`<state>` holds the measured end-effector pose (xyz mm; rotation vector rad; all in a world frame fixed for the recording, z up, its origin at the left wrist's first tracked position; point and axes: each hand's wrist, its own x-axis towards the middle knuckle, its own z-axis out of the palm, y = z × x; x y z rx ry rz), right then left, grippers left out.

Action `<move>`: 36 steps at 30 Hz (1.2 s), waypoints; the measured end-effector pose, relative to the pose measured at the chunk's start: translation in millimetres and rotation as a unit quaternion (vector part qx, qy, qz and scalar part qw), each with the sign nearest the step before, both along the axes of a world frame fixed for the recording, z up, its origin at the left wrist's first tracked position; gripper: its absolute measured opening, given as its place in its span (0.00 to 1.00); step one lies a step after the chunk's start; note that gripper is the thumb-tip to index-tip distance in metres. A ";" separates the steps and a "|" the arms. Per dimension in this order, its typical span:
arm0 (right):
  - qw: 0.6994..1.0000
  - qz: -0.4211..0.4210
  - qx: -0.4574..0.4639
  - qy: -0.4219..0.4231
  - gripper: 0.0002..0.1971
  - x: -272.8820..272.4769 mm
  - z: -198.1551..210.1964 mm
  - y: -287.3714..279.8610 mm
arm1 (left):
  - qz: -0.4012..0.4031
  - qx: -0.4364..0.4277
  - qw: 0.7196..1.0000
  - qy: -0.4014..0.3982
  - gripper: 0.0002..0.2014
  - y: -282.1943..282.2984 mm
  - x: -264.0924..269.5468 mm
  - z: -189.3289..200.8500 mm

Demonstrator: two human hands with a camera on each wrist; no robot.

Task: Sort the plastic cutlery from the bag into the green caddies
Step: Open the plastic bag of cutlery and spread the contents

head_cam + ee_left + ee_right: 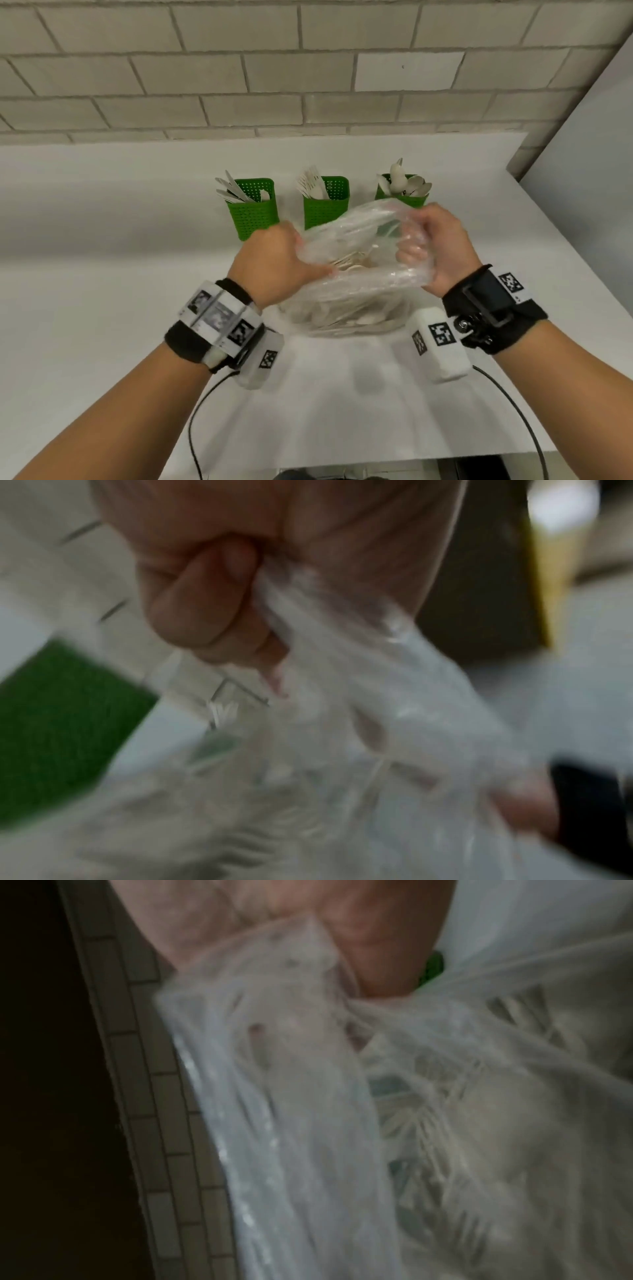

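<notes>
A clear plastic bag (349,301) of pale cutlery sits on the white counter (102,274). My left hand (274,260) grips the left edge of its mouth, and my right hand (431,246) grips the right edge, so the mouth is stretched wide between them. Forks (346,262) show inside the opening. Three green caddies stand behind it: the left caddy (251,212) holds knives, the middle caddy (325,205) forks, the right caddy (404,193) spoons. In the left wrist view my curled fingers (205,601) bunch the bag film (377,696). The right wrist view shows film (274,1096) over my hand.
A tiled wall (308,68) rises behind the counter. A white panel (589,171) closes the right side. Cables (198,428) trail from both wrist cameras over the counter's front edge.
</notes>
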<state>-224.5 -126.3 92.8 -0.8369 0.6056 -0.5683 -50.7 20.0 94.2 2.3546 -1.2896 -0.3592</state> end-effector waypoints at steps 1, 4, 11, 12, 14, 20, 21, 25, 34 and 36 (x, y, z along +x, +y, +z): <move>0.989 0.008 -0.114 0.090 0.14 0.2 -2.9 1.5 | -0.022 0.038 0.996 -0.082 0.27 0.3 -1.3 -2.7; 0.771 0.087 -0.536 0.333 0.35 -1.4 -7.3 2.7 | -0.040 0.062 0.987 -0.143 0.19 -3.6 8.4 -6.3; 0.640 0.173 -0.583 0.470 0.18 -14.5 14.6 -15.6 | -0.066 0.000 0.971 0.229 0.18 5.9 37.1 -1.9; 0.728 0.143 -0.531 0.409 0.17 -13.7 16.2 -18.4 | -0.073 -0.018 0.951 0.299 0.17 9.4 36.4 -2.1; 0.895 0.039 -0.352 0.271 0.15 -12.6 15.8 -16.1 | -0.066 -0.075 0.879 0.466 0.18 11.7 31.4 -5.4; 0.980 -0.048 -0.082 0.177 0.11 -9.3 -0.5 -13.0 | 0.023 -0.116 0.824 0.555 0.19 7.0 27.2 -16.1; 0.943 -0.008 -0.193 0.270 0.12 -12.4 -6.9 -18.6 | -0.008 -0.071 0.901 0.428 0.21 8.8 31.5 -18.0; 0.608 0.008 -0.641 0.469 0.13 -22.0 -17.2 -18.9 | -0.123 -0.111 0.986 -0.030 0.14 9.2 29.4 -16.6; 0.507 0.265 -0.635 0.519 0.15 -13.6 -9.8 5.4 | -0.236 0.164 0.936 -0.205 0.13 -12.8 -15.0 -15.6; 0.450 0.264 -0.654 0.548 0.19 -10.4 -15.8 9.5 | -0.235 0.213 0.925 -0.208 0.23 -12.6 -18.8 -18.2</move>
